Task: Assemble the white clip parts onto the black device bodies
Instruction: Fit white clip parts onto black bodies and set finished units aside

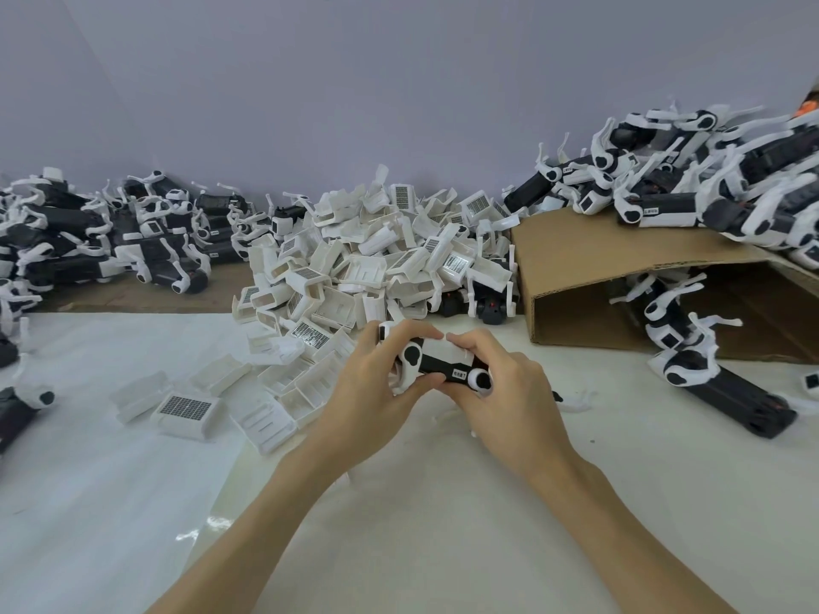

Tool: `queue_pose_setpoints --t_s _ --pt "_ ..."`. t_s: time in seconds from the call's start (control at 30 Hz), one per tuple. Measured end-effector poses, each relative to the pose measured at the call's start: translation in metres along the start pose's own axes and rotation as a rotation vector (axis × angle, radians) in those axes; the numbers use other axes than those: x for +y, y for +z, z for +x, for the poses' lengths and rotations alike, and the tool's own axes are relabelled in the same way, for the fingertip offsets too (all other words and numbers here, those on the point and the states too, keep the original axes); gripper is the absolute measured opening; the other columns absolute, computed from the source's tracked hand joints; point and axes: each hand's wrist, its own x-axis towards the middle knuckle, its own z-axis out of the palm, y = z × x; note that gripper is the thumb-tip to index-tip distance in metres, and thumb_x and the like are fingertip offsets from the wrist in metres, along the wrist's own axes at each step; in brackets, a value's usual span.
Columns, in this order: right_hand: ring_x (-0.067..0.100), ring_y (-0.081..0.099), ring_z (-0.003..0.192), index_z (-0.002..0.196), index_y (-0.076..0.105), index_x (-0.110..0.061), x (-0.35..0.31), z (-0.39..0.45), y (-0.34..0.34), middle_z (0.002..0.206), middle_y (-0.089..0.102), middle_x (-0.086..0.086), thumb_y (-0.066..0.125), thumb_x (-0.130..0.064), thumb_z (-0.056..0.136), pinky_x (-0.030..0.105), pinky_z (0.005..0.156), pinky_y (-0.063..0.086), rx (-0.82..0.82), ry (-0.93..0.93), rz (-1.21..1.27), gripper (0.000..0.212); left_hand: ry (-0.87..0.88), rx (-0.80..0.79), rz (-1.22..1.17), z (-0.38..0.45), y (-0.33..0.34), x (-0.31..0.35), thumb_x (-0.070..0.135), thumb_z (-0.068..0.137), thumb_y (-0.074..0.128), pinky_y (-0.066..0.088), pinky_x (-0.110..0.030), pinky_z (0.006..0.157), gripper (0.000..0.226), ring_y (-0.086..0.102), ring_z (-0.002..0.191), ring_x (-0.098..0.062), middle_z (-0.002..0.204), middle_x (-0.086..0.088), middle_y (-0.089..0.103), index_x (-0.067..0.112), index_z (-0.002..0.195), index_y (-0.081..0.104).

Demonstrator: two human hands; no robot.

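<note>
While your left hand [376,370] and right hand [501,383] are gripping the black device body [436,364] at frame centre, you are pressing the white clip [443,350] on; next, likely seating it fully.

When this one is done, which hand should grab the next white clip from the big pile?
Probably the left hand. The heap of white plastic clip parts spreads in front of it and to its left, with loose ones nearby. The right hand sits farther off, toward the brown cardboard box. Both grip the black-and-white device body.
</note>
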Motion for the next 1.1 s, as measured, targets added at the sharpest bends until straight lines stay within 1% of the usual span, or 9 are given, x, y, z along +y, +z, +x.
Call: queue_pose_setpoints --t_s 0.3,0.4,0.53,0.63,0.73,0.8,0.87,1.0,1.1 --pt "0.019 0.066 0.103 0.129 0.064 -0.031 0.001 0.002 -0.002 0.107 0.073 -0.011 0.084 -0.036 0.087 0.037 0.082 0.056 -0.048 0.030 0.045 0.047 0.064 0.006 0.010 0.001 -0.002 0.000 0.034 0.095 0.077 0.061 -0.036 0.073 0.037 0.058 0.097 -0.011 0.108 0.023 0.042 0.036 0.130 0.064" --pt "0.002 0.060 0.124 0.128 0.056 -0.036 0.005 0.006 -0.017 0.122 0.068 -0.020 0.074 -0.020 0.096 0.027 0.101 0.045 -0.265 0.084 0.319 0.040 0.233 -0.034 0.074 0.002 -0.012 -0.001 0.030 0.095 0.077 0.053 -0.029 0.091 0.037 0.057 0.107 -0.017 0.126 0.005 0.045 0.029 0.131 0.065" --pt "-0.005 0.050 0.134 0.142 0.052 -0.040 0.002 0.011 -0.037 0.135 0.062 -0.026 0.059 -0.033 0.102 0.026 0.111 0.037 -0.443 0.149 0.399 0.042 0.544 -0.066 0.435 0.006 -0.024 -0.005 0.025 0.104 0.069 0.059 -0.038 0.076 0.036 0.054 0.086 -0.013 0.153 -0.007 0.036 0.035 0.136 0.057" --pt "-0.004 0.054 0.124 0.130 0.057 -0.042 0.002 0.011 -0.039 0.129 0.063 -0.025 0.060 -0.043 0.103 0.019 0.097 0.042 -0.412 0.099 0.160 0.028 0.637 0.016 0.535 0.009 -0.026 -0.010 0.031 0.104 0.069 0.059 -0.042 0.093 0.037 0.058 0.119 -0.025 0.162 -0.010 0.032 0.035 0.139 0.055" --pt "-0.007 0.058 0.115 0.114 0.053 -0.041 -0.002 0.010 -0.036 0.119 0.065 -0.025 0.070 -0.057 0.091 0.015 0.086 0.045 -0.381 0.157 0.139 0.033 0.448 0.010 0.346 0.008 -0.026 -0.010 0.047 0.092 0.080 0.053 -0.046 0.107 0.068 0.048 0.143 -0.023 0.165 -0.005 0.026 0.039 0.149 0.044" --pt "-0.008 0.060 0.113 0.110 0.053 -0.040 -0.006 0.008 -0.032 0.112 0.068 -0.025 0.080 -0.057 0.083 0.012 0.083 0.047 -0.293 0.143 0.226 0.042 0.270 -0.019 0.176 0.006 -0.027 -0.005 0.064 0.082 0.081 0.050 -0.040 0.109 0.087 0.044 0.143 -0.009 0.159 0.014 0.032 0.050 0.152 0.032" --pt "-0.002 0.059 0.112 0.116 0.054 -0.039 -0.012 0.005 -0.027 0.110 0.065 -0.022 0.086 -0.052 0.076 0.011 0.086 0.046 -0.157 0.037 0.219 0.053 0.166 -0.038 0.098 0.004 -0.027 -0.001 0.069 0.080 0.080 0.048 -0.037 0.110 0.088 0.045 0.138 -0.002 0.146 0.034 0.042 0.055 0.150 0.028" --pt "0.003 0.049 0.116 0.133 0.060 -0.025 -0.016 0.007 -0.027 0.115 0.060 -0.018 0.089 -0.043 0.074 0.022 0.103 0.036 0.054 -0.250 -0.052 0.067 0.110 -0.134 -0.122 0.002 -0.030 0.000 0.042 0.092 0.082 0.040 -0.035 0.118 0.082 0.044 0.147 -0.011 0.155 0.022 0.047 0.033 0.158 0.034" --pt "0.019 0.054 0.118 0.130 0.065 -0.017 -0.012 0.009 -0.027 0.121 0.066 -0.007 0.093 -0.030 0.073 0.039 0.102 0.041 0.108 -0.348 -0.190 0.065 0.062 -0.100 -0.271 0.005 -0.032 0.003 0.031 0.090 0.085 0.045 -0.026 0.110 0.062 0.057 0.136 -0.014 0.138 0.012 0.065 0.028 0.144 0.055"
